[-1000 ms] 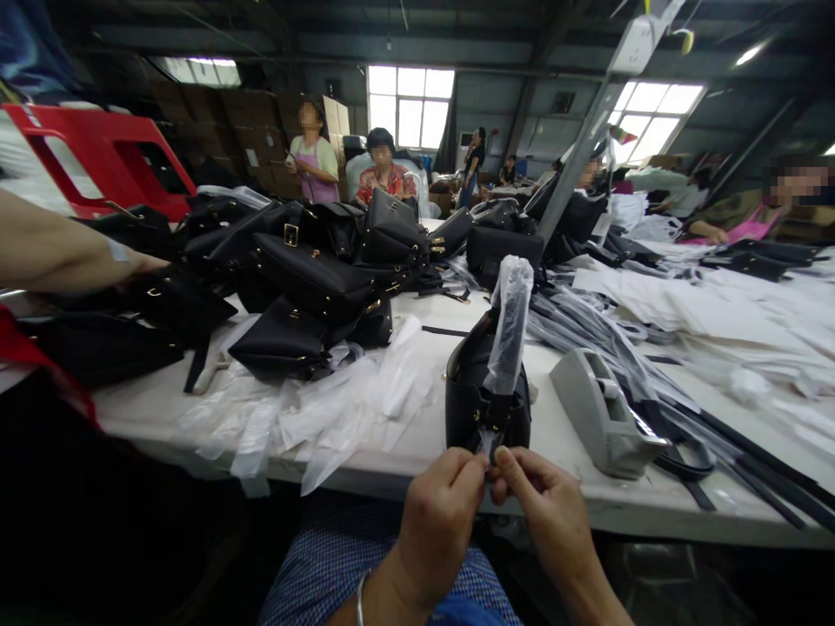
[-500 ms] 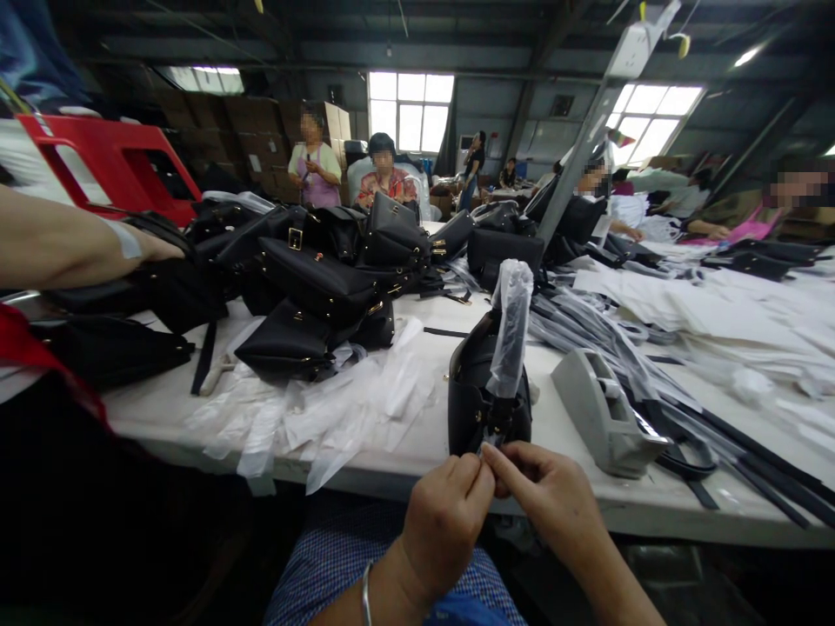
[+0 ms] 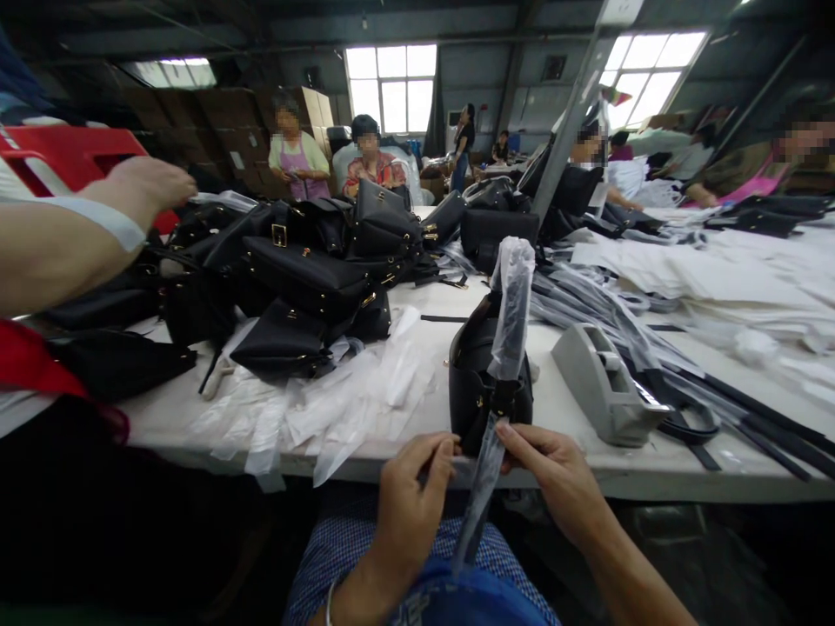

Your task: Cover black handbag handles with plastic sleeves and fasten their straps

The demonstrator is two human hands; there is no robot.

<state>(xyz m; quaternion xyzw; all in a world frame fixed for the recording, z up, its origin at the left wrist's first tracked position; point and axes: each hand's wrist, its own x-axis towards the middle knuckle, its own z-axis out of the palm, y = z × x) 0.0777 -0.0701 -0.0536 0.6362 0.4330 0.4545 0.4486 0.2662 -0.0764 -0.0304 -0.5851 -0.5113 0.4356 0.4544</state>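
A black handbag (image 3: 468,361) stands at the table's near edge, its raised handle covered by a clear plastic sleeve (image 3: 512,317). A plastic-wrapped strap (image 3: 481,487) hangs from the bag's near end down over my lap. My right hand (image 3: 551,461) pinches this strap near its top, thumb and fingers closed. Left of the strap and apart from it is my left hand (image 3: 417,478), fingers curled with the tips together. Whether something small is between those fingertips, I cannot make out.
A grey tape dispenser (image 3: 610,387) stands right of the bag, beside wrapped straps (image 3: 606,322). Loose plastic sleeves (image 3: 365,382) and piled black bags (image 3: 306,269) lie left. A co-worker's arm (image 3: 84,226) reaches in from the left; other people sit and stand beyond the table (image 3: 417,443).
My hands, together at the strap's top before, are now apart; the left has moved left off it. The strap now hangs in view. The co-worker's arm has lifted from the bags.
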